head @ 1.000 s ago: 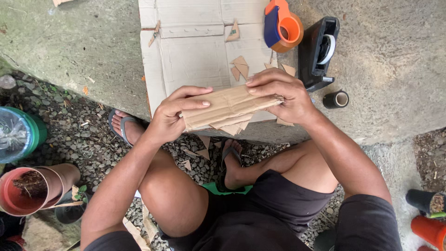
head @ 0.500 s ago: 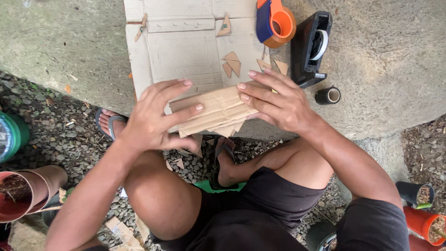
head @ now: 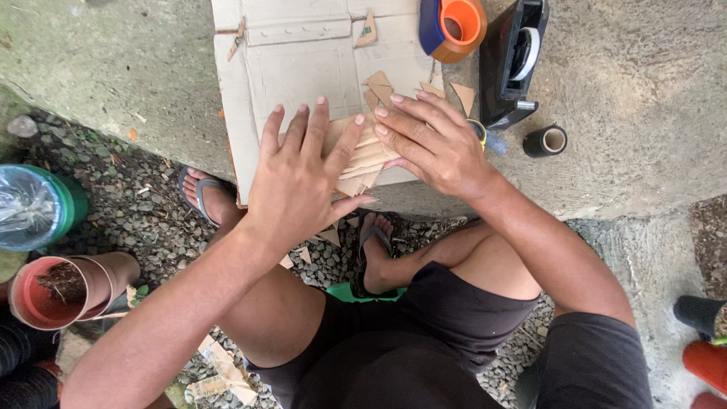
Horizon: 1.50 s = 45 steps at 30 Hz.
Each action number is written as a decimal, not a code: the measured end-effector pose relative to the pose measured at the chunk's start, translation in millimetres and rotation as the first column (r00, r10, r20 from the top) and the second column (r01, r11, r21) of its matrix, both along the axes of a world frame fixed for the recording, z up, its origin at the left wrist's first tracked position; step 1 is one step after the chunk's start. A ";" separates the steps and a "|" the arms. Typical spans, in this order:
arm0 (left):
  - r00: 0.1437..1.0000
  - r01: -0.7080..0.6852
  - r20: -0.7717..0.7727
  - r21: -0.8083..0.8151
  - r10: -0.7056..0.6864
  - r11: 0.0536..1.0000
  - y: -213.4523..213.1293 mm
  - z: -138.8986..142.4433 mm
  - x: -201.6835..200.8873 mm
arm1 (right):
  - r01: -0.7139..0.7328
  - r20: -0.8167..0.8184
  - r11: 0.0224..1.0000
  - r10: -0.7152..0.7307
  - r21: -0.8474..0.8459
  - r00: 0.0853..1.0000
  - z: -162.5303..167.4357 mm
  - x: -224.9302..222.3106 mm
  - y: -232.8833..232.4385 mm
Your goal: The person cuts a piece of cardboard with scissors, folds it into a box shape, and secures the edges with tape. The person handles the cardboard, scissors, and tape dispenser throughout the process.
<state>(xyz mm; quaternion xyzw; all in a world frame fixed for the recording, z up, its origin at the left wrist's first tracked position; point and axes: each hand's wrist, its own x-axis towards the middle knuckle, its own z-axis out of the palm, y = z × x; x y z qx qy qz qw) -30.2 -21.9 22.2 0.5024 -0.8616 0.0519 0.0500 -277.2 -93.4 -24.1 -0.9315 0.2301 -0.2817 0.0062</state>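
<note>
We press both hands, left hand (head: pixel 299 178) and right hand (head: pixel 435 144), fingers spread wide and flat, evenly on the folded cardboard piece (head: pixel 363 159), creasing firmly atop the cardboard sheet (head: pixel 295 68).

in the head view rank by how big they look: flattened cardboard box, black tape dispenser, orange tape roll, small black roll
1. flattened cardboard box
2. black tape dispenser
3. orange tape roll, partly cut off by the frame edge
4. small black roll

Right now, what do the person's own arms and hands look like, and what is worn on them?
Both arms are bare from shoulder to wrist; no sleeves reach them. The left hand and right hand wear no gloves, and no rings, watch or bracelets show. Fingernails are short and unpainted. A dark sleeveless-looking top edges the right shoulder.
</note>
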 end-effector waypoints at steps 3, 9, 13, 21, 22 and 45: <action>0.992 -0.056 0.112 -0.003 0.056 0.998 4.2 3.1 -9.1 | 0.001 0.034 0.999 -0.002 0.045 0.999 1.2 -2.9 2.8; 0.987 -0.115 0.114 0.042 0.109 0.993 8.2 6.1 -25.9 | 0.024 0.054 0.999 -0.026 0.036 0.998 7.0 -8.4 11.7; 0.974 -0.177 0.161 0.095 0.160 0.980 14.8 -2.1 -37.4 | 0.052 0.100 0.998 -0.055 0.030 0.993 -1.3 -12.8 21.9; 0.986 -0.161 0.044 0.047 0.159 0.986 16.7 27.4 -40.5 | 0.143 0.212 0.989 -0.132 -0.037 0.968 8.2 -27.0 44.7; 0.985 -0.166 0.050 0.050 0.164 0.985 18.5 38.1 -36.5 | 0.172 0.274 0.985 -0.171 0.020 0.946 11.5 -31.3 54.0; 0.516 0.206 -0.734 0.607 0.441 0.768 48.2 -59.7 48.6 | 0.313 0.093 0.433 -0.696 0.845 0.712 20.7 -168.5 131.7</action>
